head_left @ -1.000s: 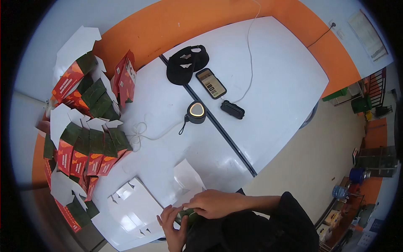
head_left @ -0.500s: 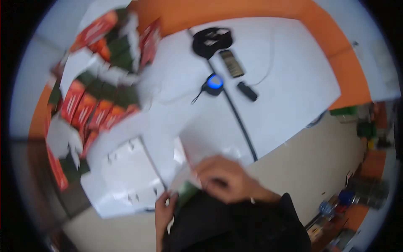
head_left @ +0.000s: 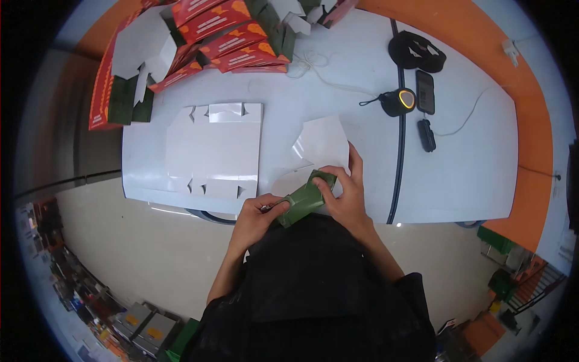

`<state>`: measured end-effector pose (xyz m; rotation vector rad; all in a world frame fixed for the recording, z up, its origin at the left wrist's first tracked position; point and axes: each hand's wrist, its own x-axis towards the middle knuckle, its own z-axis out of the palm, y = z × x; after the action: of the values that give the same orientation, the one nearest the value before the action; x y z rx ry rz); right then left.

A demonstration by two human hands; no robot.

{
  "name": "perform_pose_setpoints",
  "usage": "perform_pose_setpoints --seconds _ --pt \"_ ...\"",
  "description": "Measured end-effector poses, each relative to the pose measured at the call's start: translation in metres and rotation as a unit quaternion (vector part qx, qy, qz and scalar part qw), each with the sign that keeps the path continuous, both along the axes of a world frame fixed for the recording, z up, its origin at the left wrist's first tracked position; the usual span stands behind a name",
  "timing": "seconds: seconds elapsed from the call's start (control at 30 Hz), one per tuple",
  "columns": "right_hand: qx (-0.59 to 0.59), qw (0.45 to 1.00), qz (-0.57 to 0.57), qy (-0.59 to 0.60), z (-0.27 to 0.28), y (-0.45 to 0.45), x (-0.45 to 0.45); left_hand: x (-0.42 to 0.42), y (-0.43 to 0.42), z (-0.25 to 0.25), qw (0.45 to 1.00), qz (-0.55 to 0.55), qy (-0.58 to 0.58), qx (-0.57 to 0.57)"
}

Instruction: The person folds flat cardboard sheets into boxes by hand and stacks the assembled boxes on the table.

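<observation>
A partly folded cardboard box [head_left: 304, 201] is between my hands at the table's near edge, its green panel towards me and white flaps spreading out behind. My left hand [head_left: 256, 218] pinches the lower left end of the green panel, thumb on top. My right hand [head_left: 346, 196] grips the other end, with its thumb on the green and its fingers around the white side. A pile of flat white box blanks [head_left: 217, 148] with cut slots lies on the table to the left of the box.
Red and green folded boxes [head_left: 223, 36] crowd the back left. A black speaker-like device [head_left: 398, 102] with a lit ring, a phone [head_left: 425, 92], a small black device [head_left: 426, 135] and a black cap [head_left: 417, 51] lie right. A dark strip [head_left: 400, 154] crosses the white table [head_left: 458, 175].
The view has turned and sharpened. The box's green panel now shows more fully, and my right hand has its thumb on it; the left hand still holds the other end.
</observation>
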<state>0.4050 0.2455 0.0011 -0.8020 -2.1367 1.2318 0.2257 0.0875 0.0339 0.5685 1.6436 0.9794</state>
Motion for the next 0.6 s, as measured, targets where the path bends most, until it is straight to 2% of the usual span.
perform_pose_setpoints --seconds 0.07,0.17,0.27,0.37,0.43,0.47,0.53,0.57,0.6 --pt "-0.002 0.999 0.033 -0.013 0.004 0.000 -0.003 0.000 0.000 -0.007 0.998 0.005 -0.016 0.053" --pt "-0.044 0.992 0.119 -0.016 0.014 0.001 -0.006 -0.011 0.007 -0.003 0.991 -0.075 0.064 0.091" --pt "-0.064 0.984 0.168 -0.004 0.017 0.004 -0.007 -0.018 0.016 0.014 0.975 -0.098 0.134 0.149" --pt "-0.002 0.987 0.162 -0.002 0.036 0.007 -0.007 -0.021 0.020 0.036 0.969 -0.075 0.161 0.173" --pt "0.024 0.985 0.121 0.117 0.049 0.009 -0.002 -0.032 0.027 0.070 0.954 -0.015 0.221 0.202" --pt "0.035 0.979 0.099 0.176 0.055 0.010 -0.002 -0.037 0.030 0.089 0.944 0.014 0.250 0.216" --pt "-0.019 0.968 0.039 0.245 0.062 0.013 -0.004 -0.061 0.045 0.123 0.880 0.066 0.364 0.298" --pt "-0.045 0.960 0.010 0.277 0.065 0.016 -0.003 -0.072 0.058 0.147 0.859 0.091 0.409 0.294" --pt "-0.004 0.969 0.029 0.247 0.056 0.024 -0.003 -0.091 0.073 0.165 0.828 0.087 0.461 0.307"
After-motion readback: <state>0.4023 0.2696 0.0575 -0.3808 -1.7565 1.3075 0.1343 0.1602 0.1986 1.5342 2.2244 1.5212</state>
